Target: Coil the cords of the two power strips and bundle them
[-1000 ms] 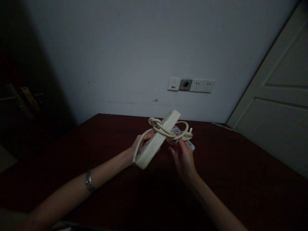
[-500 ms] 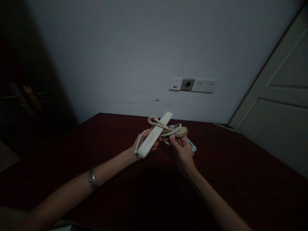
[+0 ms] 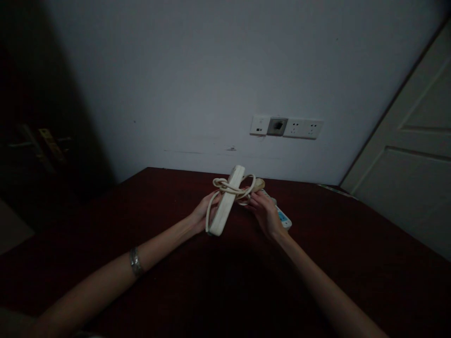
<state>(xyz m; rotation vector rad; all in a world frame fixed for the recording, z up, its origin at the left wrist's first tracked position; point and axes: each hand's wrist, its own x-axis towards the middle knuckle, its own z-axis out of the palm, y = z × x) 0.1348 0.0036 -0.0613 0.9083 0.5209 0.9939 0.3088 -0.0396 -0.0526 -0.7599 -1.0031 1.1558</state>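
Observation:
Above the table a white power strip (image 3: 225, 211) is held on edge and tilted, its far end toward the wall. My left hand (image 3: 203, 212) is closed around its left side, and some of the fingers are hidden behind it. A white cord (image 3: 230, 188) loops across the strip's far half. My right hand (image 3: 267, 213) pinches the cord loops on the right, close to a yellowed plug (image 3: 260, 184). Behind that hand lies a second power strip (image 3: 283, 218), white with a blue face, partly covered by my fingers.
The dark red table (image 3: 148, 197) reaches back to a pale wall (image 3: 176, 94). Several wall sockets (image 3: 299, 128) sit above its back edge. A panelled door (image 3: 416, 155) stands at the right, and a dark door with a brass-coloured lock plate (image 3: 51, 145) at the left.
The held power strip has turned to a steeper angle and shifted slightly left. My right hand and the plug have moved a little left, showing more of the second strip.

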